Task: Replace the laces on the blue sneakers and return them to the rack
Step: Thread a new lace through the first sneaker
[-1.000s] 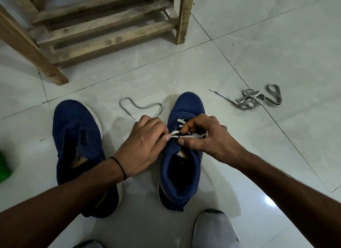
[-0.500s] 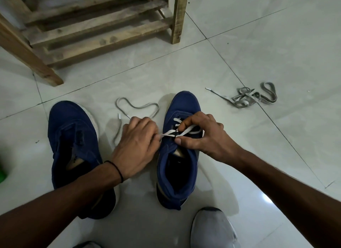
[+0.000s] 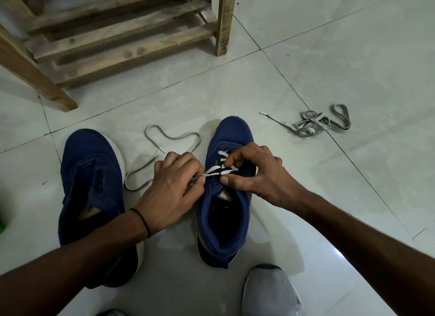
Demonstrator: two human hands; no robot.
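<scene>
Within the last second we see the left hand (image 3: pixel 169 193) draw away from the right-side sneaker (image 3: pixel 231 137). It pulls the white lace (image 3: pixel 213 171) through an eyelet, and more slack has spilled onto the floor beside that hand. We judge another crossing is seating, with the upper eyelets unfilled and the left-side sneaker (image 3: pixel 89 174) showing no lace. We count one wooden rack (image 3: pixel 131 54), two blue sneakers on the tiles before it, and two hands, both grasping the lace: the left pinches the running end, the right hand (image 3: pixel 256 172) curls over the crossings. There are two laces, the spare lace (image 3: pixel 315 126) bundled well to the right.
</scene>
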